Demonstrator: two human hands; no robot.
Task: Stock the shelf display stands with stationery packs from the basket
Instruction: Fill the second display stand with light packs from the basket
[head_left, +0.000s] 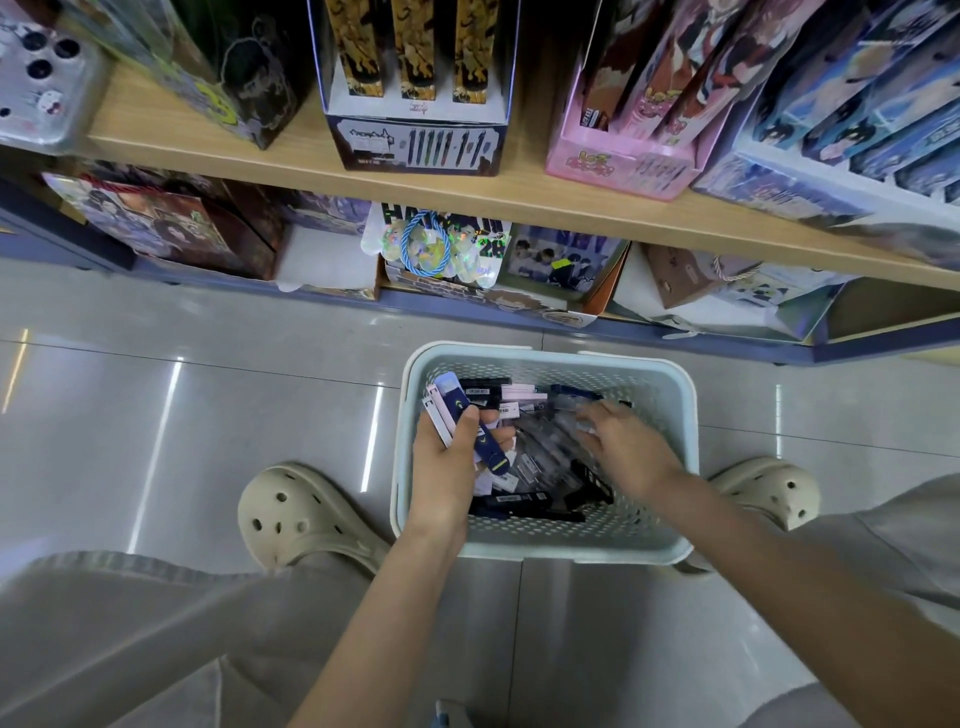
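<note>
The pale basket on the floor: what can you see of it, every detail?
The pale blue-grey plastic basket is rounded-rectangular, with perforated walls and a smooth rim. It stands upright on the glossy tiled floor between two beige clogs, heaped with slim dark, white and clear stationery packs. The left hand holds a few navy and white packs above its left side; the right hand reaches in, fingers spread.

The one view comes from a wide-angle camera on the person's head, facing forward and steeply down. The basket on the tiled floor lies close beneath it at mid-frame, near enough to tell apart the stationery packs in the grip of the left hand. The wooden shelf crosses the top, its line seemingly bowed by the lens.
</note>
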